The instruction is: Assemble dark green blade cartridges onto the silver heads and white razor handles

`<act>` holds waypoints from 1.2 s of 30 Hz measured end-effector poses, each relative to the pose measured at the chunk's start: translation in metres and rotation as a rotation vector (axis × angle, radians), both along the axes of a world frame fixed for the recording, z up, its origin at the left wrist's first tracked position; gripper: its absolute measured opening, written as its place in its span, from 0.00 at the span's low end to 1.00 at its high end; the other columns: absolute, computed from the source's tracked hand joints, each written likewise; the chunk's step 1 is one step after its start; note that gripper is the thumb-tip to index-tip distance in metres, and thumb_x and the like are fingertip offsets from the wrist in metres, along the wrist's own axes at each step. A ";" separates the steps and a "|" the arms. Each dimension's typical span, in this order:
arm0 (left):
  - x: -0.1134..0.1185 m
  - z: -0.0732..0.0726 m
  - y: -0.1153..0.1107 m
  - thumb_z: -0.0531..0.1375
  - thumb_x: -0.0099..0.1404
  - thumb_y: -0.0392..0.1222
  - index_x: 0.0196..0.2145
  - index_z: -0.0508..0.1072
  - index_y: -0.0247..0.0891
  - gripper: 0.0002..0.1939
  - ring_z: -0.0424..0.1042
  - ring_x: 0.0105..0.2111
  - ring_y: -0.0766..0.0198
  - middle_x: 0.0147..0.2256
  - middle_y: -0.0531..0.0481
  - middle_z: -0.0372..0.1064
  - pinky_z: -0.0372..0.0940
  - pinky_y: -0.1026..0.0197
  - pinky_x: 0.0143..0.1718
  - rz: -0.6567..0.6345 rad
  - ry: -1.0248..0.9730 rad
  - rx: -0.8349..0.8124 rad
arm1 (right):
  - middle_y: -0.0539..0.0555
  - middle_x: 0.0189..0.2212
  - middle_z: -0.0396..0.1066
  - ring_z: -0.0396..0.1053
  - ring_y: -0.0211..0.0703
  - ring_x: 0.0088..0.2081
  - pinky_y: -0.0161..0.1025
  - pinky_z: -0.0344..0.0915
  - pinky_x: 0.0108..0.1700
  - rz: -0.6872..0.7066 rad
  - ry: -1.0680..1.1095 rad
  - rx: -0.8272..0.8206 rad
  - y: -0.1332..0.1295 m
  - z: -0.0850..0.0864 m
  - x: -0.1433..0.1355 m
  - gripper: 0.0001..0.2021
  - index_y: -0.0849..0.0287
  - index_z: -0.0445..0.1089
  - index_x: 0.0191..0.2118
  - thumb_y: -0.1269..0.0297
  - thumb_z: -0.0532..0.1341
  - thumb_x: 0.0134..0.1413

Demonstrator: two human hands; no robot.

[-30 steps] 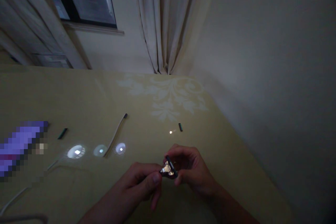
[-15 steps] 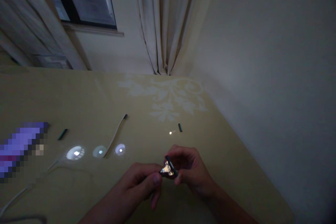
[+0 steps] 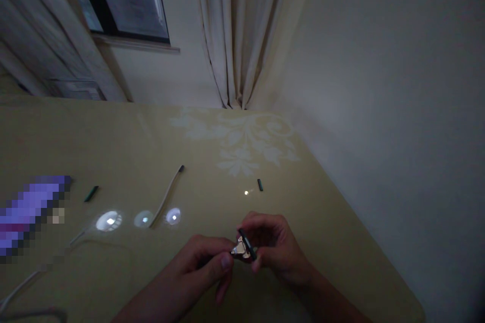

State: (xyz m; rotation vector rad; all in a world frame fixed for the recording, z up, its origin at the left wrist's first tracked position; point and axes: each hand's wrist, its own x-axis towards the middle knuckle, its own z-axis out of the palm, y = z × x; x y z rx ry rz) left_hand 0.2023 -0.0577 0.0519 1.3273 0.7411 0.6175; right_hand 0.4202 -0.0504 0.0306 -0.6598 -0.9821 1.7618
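Observation:
Between my two hands is a small razor (image 3: 240,248) with a shiny, gold-toned metal neck and a dark, narrow cartridge (image 3: 247,245) set across its end. My left hand (image 3: 204,265) pinches the metal neck between thumb and fingers; whatever lies behind the fingers is hidden. The thumb and curled index finger of my right hand (image 3: 278,245) hold the dark cartridge at its two ends. Just beyond the hands, a small dark bar (image 3: 259,184) like a cartridge lies on the table.
On the glossy table (image 3: 212,197) lie a thin white stick with a dark tip (image 3: 166,195), a dark green bar (image 3: 91,194) and a white cable (image 3: 18,290). A pixelated purple object (image 3: 34,207) is at the left. A wall (image 3: 397,136) runs along the right edge.
The razor has tilted very slightly, and its metal neck reflects less light. Both hands keep nearly the same place and grip.

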 end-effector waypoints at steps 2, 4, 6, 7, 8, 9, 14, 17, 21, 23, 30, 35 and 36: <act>0.000 -0.002 0.000 0.60 0.71 0.70 0.37 0.83 0.41 0.29 0.66 0.28 0.64 0.25 0.54 0.67 0.62 0.62 0.37 0.022 -0.002 -0.046 | 0.50 0.34 0.80 0.77 0.38 0.32 0.31 0.75 0.34 0.008 0.010 -0.007 0.000 0.001 0.000 0.26 0.52 0.86 0.42 0.66 0.87 0.30; 0.001 -0.002 0.000 0.61 0.70 0.70 0.37 0.84 0.41 0.29 0.66 0.27 0.64 0.25 0.54 0.67 0.62 0.61 0.36 0.000 -0.026 -0.073 | 0.50 0.34 0.80 0.77 0.38 0.32 0.30 0.75 0.35 0.016 0.025 -0.015 0.000 0.001 -0.001 0.26 0.52 0.86 0.42 0.66 0.87 0.31; 0.001 -0.001 0.001 0.61 0.71 0.69 0.36 0.84 0.40 0.28 0.65 0.26 0.65 0.24 0.54 0.67 0.61 0.61 0.35 -0.021 -0.053 -0.070 | 0.50 0.34 0.80 0.78 0.37 0.33 0.30 0.75 0.35 0.037 0.040 -0.018 -0.001 0.001 -0.001 0.26 0.51 0.86 0.43 0.65 0.87 0.32; 0.001 0.000 0.001 0.61 0.71 0.68 0.36 0.84 0.40 0.28 0.64 0.26 0.65 0.24 0.54 0.67 0.61 0.61 0.34 -0.022 -0.064 -0.067 | 0.50 0.35 0.80 0.78 0.37 0.33 0.29 0.75 0.35 0.046 0.048 -0.017 -0.001 0.001 -0.001 0.26 0.51 0.86 0.43 0.65 0.87 0.32; 0.001 0.001 0.001 0.60 0.71 0.68 0.36 0.84 0.40 0.28 0.64 0.26 0.65 0.23 0.54 0.67 0.60 0.61 0.34 -0.024 -0.070 -0.062 | 0.50 0.35 0.81 0.78 0.37 0.33 0.29 0.75 0.35 0.050 0.052 -0.018 -0.001 0.001 -0.001 0.26 0.51 0.86 0.43 0.65 0.87 0.32; 0.002 0.002 0.002 0.60 0.72 0.68 0.35 0.84 0.40 0.29 0.64 0.26 0.65 0.23 0.54 0.66 0.60 0.61 0.33 -0.029 -0.077 -0.059 | 0.50 0.35 0.81 0.78 0.37 0.33 0.29 0.75 0.35 0.052 0.054 -0.016 -0.001 0.001 -0.001 0.26 0.51 0.86 0.43 0.65 0.87 0.32; 0.001 0.000 0.001 0.60 0.72 0.68 0.36 0.84 0.39 0.29 0.61 0.24 0.67 0.23 0.54 0.64 0.57 0.63 0.29 -0.052 -0.111 -0.073 | 0.50 0.34 0.81 0.79 0.38 0.34 0.28 0.75 0.35 0.063 0.064 -0.010 0.000 0.004 -0.003 0.25 0.51 0.86 0.44 0.67 0.86 0.34; -0.001 -0.008 -0.002 0.60 0.71 0.69 0.35 0.83 0.38 0.29 0.59 0.23 0.67 0.21 0.55 0.63 0.54 0.63 0.27 -0.032 -0.105 -0.107 | 0.50 0.34 0.82 0.79 0.38 0.33 0.28 0.76 0.34 0.073 0.092 -0.015 0.000 0.004 -0.004 0.25 0.52 0.86 0.43 0.67 0.86 0.33; -0.003 -0.017 -0.007 0.63 0.69 0.69 0.38 0.82 0.38 0.28 0.59 0.21 0.68 0.22 0.56 0.63 0.54 0.64 0.27 0.029 -0.105 -0.157 | 0.51 0.33 0.83 0.80 0.39 0.32 0.28 0.76 0.31 0.062 0.110 -0.057 -0.001 0.003 -0.005 0.25 0.54 0.86 0.42 0.69 0.87 0.31; -0.002 -0.016 -0.006 0.63 0.69 0.69 0.38 0.82 0.38 0.28 0.60 0.22 0.68 0.22 0.56 0.64 0.55 0.64 0.27 0.028 -0.096 -0.153 | 0.51 0.33 0.83 0.81 0.39 0.32 0.27 0.76 0.32 0.067 0.129 -0.074 -0.001 0.001 -0.005 0.26 0.54 0.86 0.42 0.71 0.87 0.30; 0.002 -0.002 0.001 0.59 0.73 0.67 0.34 0.83 0.37 0.30 0.57 0.21 0.68 0.19 0.56 0.60 0.51 0.64 0.26 -0.085 -0.121 -0.087 | 0.51 0.34 0.85 0.83 0.37 0.33 0.25 0.77 0.34 0.088 0.165 -0.080 -0.002 -0.003 -0.003 0.27 0.53 0.85 0.44 0.74 0.86 0.32; 0.000 0.000 0.002 0.59 0.74 0.65 0.35 0.83 0.37 0.28 0.58 0.22 0.68 0.19 0.56 0.61 0.54 0.64 0.27 -0.098 -0.117 -0.048 | 0.52 0.37 0.86 0.84 0.38 0.34 0.25 0.78 0.36 0.075 0.166 -0.072 -0.003 -0.004 -0.003 0.26 0.54 0.85 0.44 0.74 0.85 0.33; 0.000 0.001 0.002 0.59 0.75 0.64 0.35 0.83 0.37 0.27 0.58 0.22 0.68 0.19 0.57 0.61 0.54 0.64 0.28 -0.102 -0.121 -0.049 | 0.52 0.37 0.86 0.84 0.38 0.35 0.25 0.78 0.36 0.070 0.166 -0.066 -0.003 -0.004 -0.003 0.26 0.53 0.85 0.44 0.74 0.85 0.34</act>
